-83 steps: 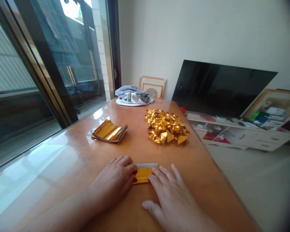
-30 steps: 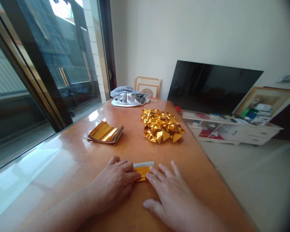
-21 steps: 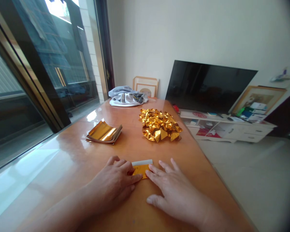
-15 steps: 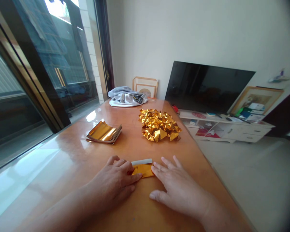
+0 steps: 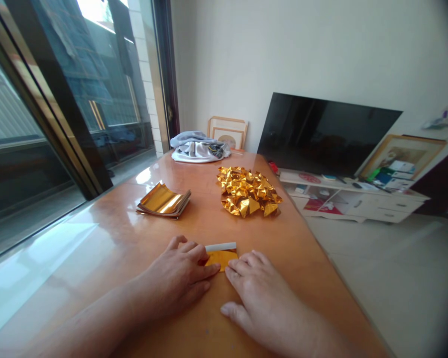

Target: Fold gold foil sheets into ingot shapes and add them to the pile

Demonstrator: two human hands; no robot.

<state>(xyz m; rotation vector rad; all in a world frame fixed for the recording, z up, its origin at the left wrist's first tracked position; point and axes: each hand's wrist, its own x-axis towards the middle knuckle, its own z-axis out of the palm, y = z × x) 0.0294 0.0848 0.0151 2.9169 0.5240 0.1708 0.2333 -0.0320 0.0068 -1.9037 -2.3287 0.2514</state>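
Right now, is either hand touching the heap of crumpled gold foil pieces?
No. Both the left hand and right hand press a small folded gold sheet, apart from the heap of crumpled gold foil pieces.

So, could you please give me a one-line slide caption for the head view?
Both hands, left and right, press a folded gold paper flat on the wooden table.

- I'm in a home, a living room by the look of it.
- A dark TV (image 5: 326, 134) leans against the wall above a low white cabinet (image 5: 358, 201).
- Framed pictures (image 5: 227, 132) stand on the floor.
- My wooden table (image 5: 302, 248) sits by a sliding glass door (image 5: 59, 114), with folded clothes (image 5: 197, 147) at its far end.
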